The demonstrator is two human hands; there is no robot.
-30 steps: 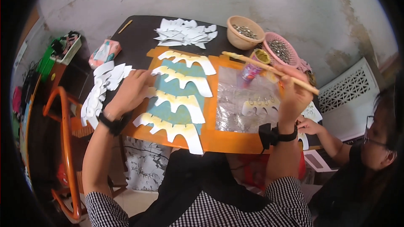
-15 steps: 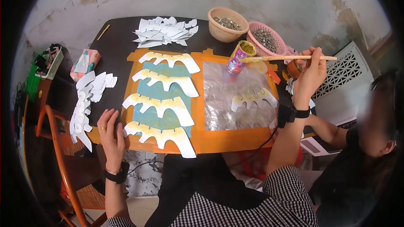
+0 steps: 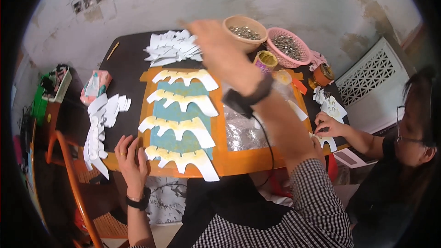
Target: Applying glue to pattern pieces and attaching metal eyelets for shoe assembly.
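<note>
My left hand (image 3: 133,158) rests at the table's front edge, fingers loosely stretched, beside the left end of the nearest white cutout (image 3: 188,160). Several such scalloped cutouts, yellowish and wet-looking along their notched edges, lie in a column on a blue sheet (image 3: 179,148) framed with orange tape. My right hand (image 3: 213,48) is raised over the far middle of the table, blurred. A smeared piece of a wooden stick (image 3: 183,24), with a brush-like end half a second ago, shows past its fingers. My forearm covers part of the clear plastic sheet (image 3: 234,142).
White cutouts are heaped at the back (image 3: 170,48) and left (image 3: 98,128). A glue-crusted can (image 3: 265,59), a beige bowl (image 3: 245,32) and pink basket (image 3: 289,48) of metal pieces stand at back right. A co-worker's hand (image 3: 330,126) handles a cutout at right. A tissue pack (image 3: 95,87) lies left.
My right hand has swung left from beside the can to above the far middle, with the stick. The co-worker's hand has come onto a cutout at the right edge. My left hand stays put.
</note>
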